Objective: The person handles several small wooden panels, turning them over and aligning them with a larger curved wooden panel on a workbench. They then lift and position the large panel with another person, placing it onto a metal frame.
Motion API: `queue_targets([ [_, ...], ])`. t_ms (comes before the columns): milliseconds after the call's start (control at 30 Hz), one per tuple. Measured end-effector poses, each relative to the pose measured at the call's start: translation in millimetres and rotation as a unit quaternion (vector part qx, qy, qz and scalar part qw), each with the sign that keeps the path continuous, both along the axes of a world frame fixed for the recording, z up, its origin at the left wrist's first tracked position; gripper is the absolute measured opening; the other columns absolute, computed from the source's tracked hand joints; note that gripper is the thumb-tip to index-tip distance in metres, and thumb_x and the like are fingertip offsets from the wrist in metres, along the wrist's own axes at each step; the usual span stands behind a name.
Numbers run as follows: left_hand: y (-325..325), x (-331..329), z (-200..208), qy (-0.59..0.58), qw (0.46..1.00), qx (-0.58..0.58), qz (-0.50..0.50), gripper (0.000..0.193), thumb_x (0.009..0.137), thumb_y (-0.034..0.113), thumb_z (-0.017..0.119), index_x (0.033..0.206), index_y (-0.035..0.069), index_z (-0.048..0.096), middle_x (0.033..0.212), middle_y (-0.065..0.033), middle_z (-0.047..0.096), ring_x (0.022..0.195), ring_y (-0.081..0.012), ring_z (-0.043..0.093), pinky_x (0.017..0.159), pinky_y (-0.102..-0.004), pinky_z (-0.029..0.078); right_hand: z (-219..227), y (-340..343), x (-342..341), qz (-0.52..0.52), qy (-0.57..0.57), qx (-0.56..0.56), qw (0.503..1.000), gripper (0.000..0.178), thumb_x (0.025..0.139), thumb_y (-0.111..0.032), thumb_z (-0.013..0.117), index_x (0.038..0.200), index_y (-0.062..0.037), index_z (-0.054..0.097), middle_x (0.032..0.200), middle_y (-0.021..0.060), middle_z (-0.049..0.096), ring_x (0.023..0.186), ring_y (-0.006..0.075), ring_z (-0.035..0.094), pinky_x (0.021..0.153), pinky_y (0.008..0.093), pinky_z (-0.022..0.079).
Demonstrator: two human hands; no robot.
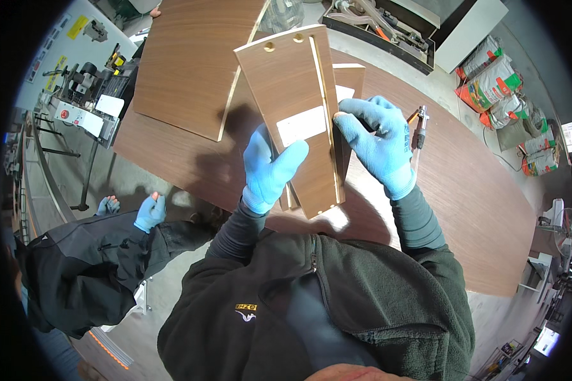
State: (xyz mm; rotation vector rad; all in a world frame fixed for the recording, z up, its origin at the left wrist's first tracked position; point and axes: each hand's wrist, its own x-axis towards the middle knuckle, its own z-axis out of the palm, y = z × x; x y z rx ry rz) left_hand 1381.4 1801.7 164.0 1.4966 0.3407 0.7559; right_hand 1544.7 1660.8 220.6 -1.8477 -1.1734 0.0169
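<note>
A long brown wood-grain board (pixel 304 170) is tilted up before me, with a white label, a lengthwise groove near its right side and round holes at its far end. My left hand (pixel 270 166) is closed around its left edge, thumb on the face. The thumb and fingers of my right hand (pixel 382 143) are pinched together at the board's right edge beside the groove. Whether something small is between them is hidden. Behind the held board, another brown board (pixel 351 75) shows in part, with a white patch on it.
A large brown panel (pixel 194 63) overlaps the table (pixel 470 184) on the left. A pen-like metal tool (pixel 419 134) lies right of my right hand. Beyond the table are a black toolbox (pixel 381 28) and several bags (pixel 489 82). A co-worker (pixel 89 267) with blue gloves is at left.
</note>
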Motion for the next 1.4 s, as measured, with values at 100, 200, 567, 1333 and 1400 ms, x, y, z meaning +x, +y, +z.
queue_targets([
  [100,3,-2,-3,0.013,0.999,0.044,0.005,0.049,0.092,0.016,0.080,0.132,-0.004,0.059,0.116,-0.0117,0.073,0.101,-0.0161,0.068,0.088,-0.0340,0.057,-8,2,1,0.021,0.090,0.012,0.996,0.019,0.096,-0.015,0.074,0.110,-0.0023,0.079,0.082,0.0036,0.068,0.074,0.0111,0.060,0.070,0.0286,0.050],
  [200,5,-3,-5,0.012,0.999,0.052,-0.002,0.049,0.092,0.015,0.080,0.132,-0.004,0.059,0.116,-0.0116,0.073,0.101,-0.0162,0.068,0.088,-0.0338,0.057,-11,-1,2,0.035,0.110,0.015,0.993,0.019,0.098,-0.014,0.072,0.111,-0.0022,0.079,0.086,0.0038,0.070,0.075,0.0104,0.061,0.070,0.0279,0.050],
  [567,6,-3,-2,0.023,0.999,0.005,-0.029,0.046,0.091,0.015,0.078,0.129,-0.004,0.062,0.114,-0.0124,0.074,0.100,-0.0181,0.069,0.088,-0.0353,0.056,-7,-2,1,0.024,0.114,0.037,0.992,0.018,0.094,-0.013,0.072,0.105,-0.0006,0.079,0.077,0.0104,0.069,0.071,0.0188,0.064,0.069,0.0333,0.051],
  [1333,2,-1,-8,0.030,0.998,-0.035,-0.042,0.049,0.091,0.012,0.076,0.134,-0.006,0.060,0.118,-0.0115,0.073,0.104,-0.0169,0.067,0.092,-0.0343,0.055,-21,-4,1,0.014,0.175,0.030,0.984,0.022,0.101,-0.015,0.070,0.110,0.0032,0.077,0.081,-0.0006,0.067,0.071,0.0052,0.058,0.064,0.0233,0.048],
  [1400,3,-1,-9,0.026,0.998,-0.035,-0.047,0.047,0.091,0.012,0.076,0.133,-0.005,0.060,0.117,-0.0111,0.072,0.104,-0.0166,0.067,0.092,-0.0341,0.055,-21,-4,0,0.017,0.192,0.028,0.981,0.020,0.102,-0.013,0.068,0.109,0.0041,0.076,0.079,-0.0016,0.064,0.069,0.0049,0.054,0.061,0.0237,0.045],
])
